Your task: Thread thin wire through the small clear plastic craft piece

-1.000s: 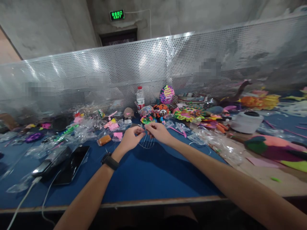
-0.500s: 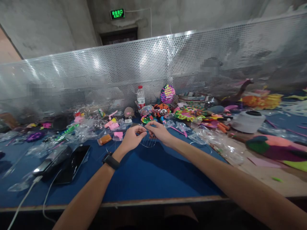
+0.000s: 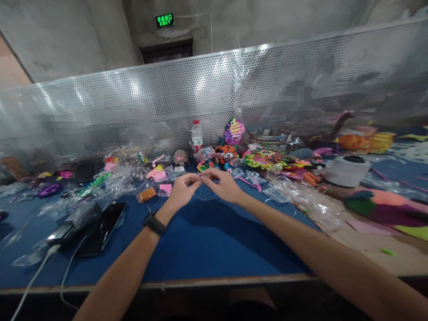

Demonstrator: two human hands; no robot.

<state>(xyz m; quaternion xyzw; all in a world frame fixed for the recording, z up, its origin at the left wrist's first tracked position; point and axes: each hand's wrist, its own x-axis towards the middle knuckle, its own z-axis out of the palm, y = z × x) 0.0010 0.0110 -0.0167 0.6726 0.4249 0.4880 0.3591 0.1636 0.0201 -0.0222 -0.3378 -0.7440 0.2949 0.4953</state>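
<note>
Fingertips (image 3: 196, 179) of left hand (image 3: 180, 191) and right hand (image 3: 227, 185) close together over blue table (image 3: 190, 254), cannot tell whether clamped on anything, faint wire frame (image 3: 205, 198) just below, pink packet (image 3: 164, 190) near left hand.

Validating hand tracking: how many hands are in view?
2. The left hand, with a black wristband, is left of centre; the right hand is beside it, both pinched above thin strands. Others could be hidden behind the perforated panel.
</note>
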